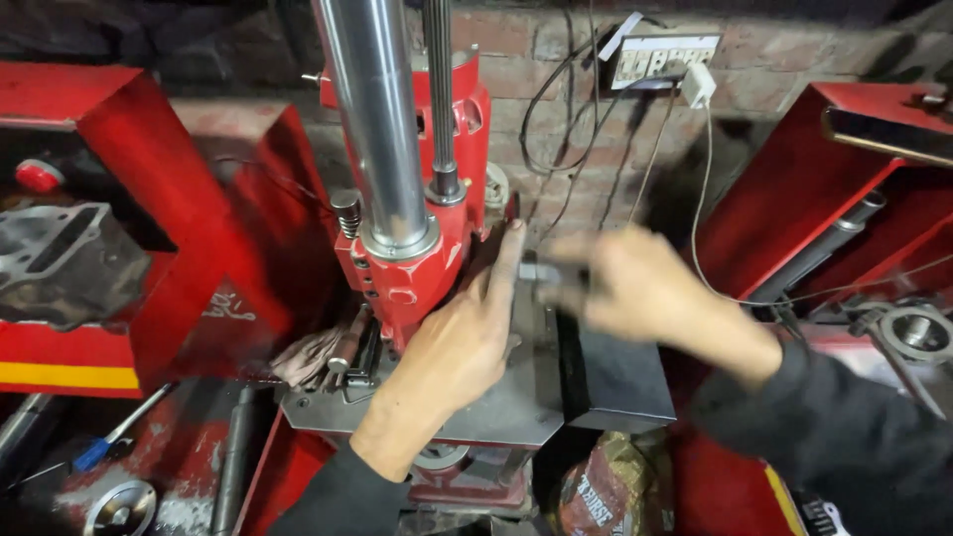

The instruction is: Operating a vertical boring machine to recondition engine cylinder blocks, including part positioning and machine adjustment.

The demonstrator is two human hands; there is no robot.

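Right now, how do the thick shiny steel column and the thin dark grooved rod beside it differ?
The thick shiny steel column is wide, smooth and mirror-bright; the thin dark grooved rod is narrow, ribbed lengthwise and dull. The column ends in a broad silver collar, the rod in a small dark one. Both stand upright in the red machine body.

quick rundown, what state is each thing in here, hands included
left hand: open, flat against the red machine head
right hand: motion-blurred, grip unclear
steel column: upright
white plug: plugged into the wall socket strip
rag: crumpled on the machine table

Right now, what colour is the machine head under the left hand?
Red, clearest in the head view: machine head, left hand.
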